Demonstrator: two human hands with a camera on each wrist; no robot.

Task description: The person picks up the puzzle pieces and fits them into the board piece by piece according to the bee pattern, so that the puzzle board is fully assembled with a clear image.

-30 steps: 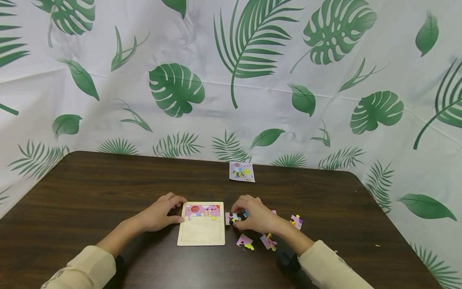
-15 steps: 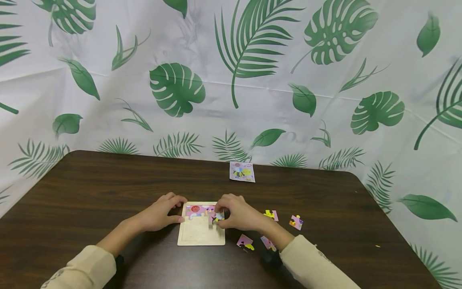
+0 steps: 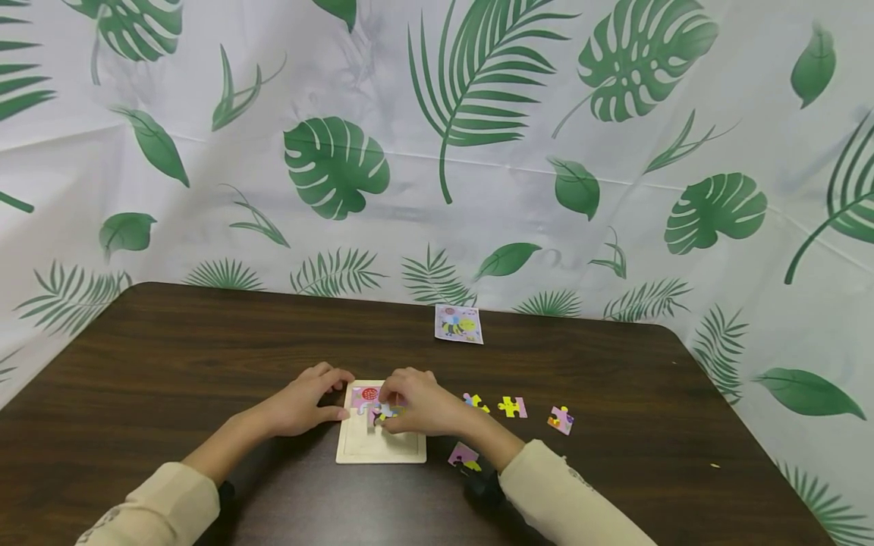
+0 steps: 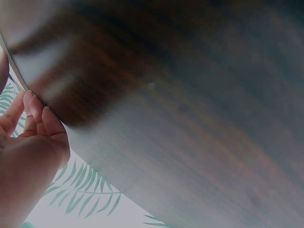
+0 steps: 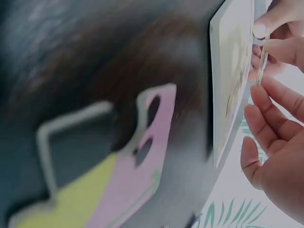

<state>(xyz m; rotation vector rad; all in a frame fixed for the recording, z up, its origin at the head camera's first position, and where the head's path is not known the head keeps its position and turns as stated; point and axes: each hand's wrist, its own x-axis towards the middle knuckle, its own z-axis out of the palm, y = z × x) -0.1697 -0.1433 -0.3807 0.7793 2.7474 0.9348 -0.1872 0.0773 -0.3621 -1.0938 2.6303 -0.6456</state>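
Note:
At the left edge of a wooden puzzle tray [image 3: 362,447], my left hand [image 3: 307,402] grips the frame between thumb and fingers. A row of pink puzzle pieces [image 3: 358,396] lies along the tray's far side, partly covered by my other hand. My right hand [image 3: 430,406] pinches a jigsaw piece [image 3: 389,412] with white, blue and dark patches above the middle of the tray. The right wrist view shows this piece edge-on between thumb and fingertips; its lower part is hard to make out in the head view.
Several loose pieces lie right of the tray: a yellow one [image 3: 512,407], a pink one [image 3: 561,419] and a pink-and-yellow one [image 3: 464,456] near the right forearm. A picture card with a bee [image 3: 458,324] lies at the back of the dark wooden table [image 3: 273,326].
My right hand has carried the jigsaw piece leftward from beside the tray to above its middle, uncovering loose pieces on the right. My left hand has stayed at the tray's edge.

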